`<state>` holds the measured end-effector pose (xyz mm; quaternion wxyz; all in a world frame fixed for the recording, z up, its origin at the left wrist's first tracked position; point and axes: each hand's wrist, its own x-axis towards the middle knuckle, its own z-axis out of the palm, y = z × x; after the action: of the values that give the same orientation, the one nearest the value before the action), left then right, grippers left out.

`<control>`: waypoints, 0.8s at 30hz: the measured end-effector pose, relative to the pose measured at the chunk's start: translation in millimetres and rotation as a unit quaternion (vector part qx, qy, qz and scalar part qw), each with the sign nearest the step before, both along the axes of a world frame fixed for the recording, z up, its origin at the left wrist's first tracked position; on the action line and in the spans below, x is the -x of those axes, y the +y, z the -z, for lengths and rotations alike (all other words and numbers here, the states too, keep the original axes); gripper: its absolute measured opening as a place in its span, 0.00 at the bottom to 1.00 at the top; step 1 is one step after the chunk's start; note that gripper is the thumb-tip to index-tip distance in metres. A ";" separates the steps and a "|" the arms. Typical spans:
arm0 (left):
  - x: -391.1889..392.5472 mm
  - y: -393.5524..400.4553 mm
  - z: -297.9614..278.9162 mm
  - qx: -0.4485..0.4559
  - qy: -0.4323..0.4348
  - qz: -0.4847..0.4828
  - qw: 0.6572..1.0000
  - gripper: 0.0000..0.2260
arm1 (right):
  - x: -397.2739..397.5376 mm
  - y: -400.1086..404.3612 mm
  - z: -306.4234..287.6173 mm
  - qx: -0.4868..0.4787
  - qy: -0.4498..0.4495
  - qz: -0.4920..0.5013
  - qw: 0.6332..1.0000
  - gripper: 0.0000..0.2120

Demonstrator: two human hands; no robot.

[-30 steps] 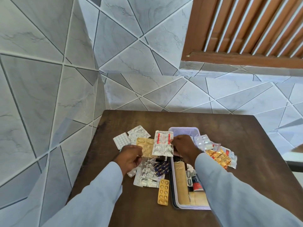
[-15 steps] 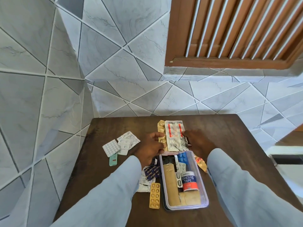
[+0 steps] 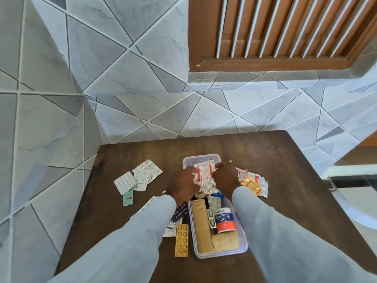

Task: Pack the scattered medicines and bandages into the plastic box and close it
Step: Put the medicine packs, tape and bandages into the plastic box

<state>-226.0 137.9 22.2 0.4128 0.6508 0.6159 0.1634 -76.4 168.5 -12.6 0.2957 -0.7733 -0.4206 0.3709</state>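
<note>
The clear plastic box point(image 3: 242, 240) on the table point(image 3: 285, 170) holds an adhesive tape roll point(image 3: 224, 220), tan bandages point(image 3: 201, 227) and small pill strips. Both hands, left point(image 3: 183, 185) and right point(image 3: 225, 178), pinch a red-and-white blister strip point(image 3: 205, 177) over the box's far end.

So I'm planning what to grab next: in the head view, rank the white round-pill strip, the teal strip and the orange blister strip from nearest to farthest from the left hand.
1. Teal strip, on the table left of the left hand.
2. White round-pill strip, farther left and slightly toward the wall.
3. Orange blister strip, toward the person, beside the plastic box.
</note>
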 end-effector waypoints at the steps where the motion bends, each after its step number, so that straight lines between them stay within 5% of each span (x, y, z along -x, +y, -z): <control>1: 0.1 0.1 0.6 -0.010 0.018 0.009 1.000 0.23 | 4.2 0.3 -3.0 -0.002 -0.009 -0.007 1.000 0.14; 9: 6.0 5.0 22.4 -0.156 0.260 0.116 0.946 0.25 | 13.7 9.7 5.1 0.001 -0.137 -0.105 0.985 0.11; 15: 3.3 10.7 45.4 -0.111 0.332 0.166 0.922 0.29 | 17.1 -9.1 28.0 0.003 -0.282 -0.231 0.931 0.11; 19: 8.3 11.7 47.2 -0.096 0.304 0.163 0.934 0.26 | 18.4 -19.3 34.1 -0.023 -0.287 -0.260 0.922 0.11; 24: 34.5 17.4 37.6 -0.129 0.124 0.061 0.982 0.18 | 11.7 -19.4 15.1 -0.050 -0.251 -0.245 0.935 0.11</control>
<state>-260.5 155.2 -15.4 0.2550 0.7503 0.5952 0.1333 -88.1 149.1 -27.7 0.1187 -0.6983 -0.6756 0.2046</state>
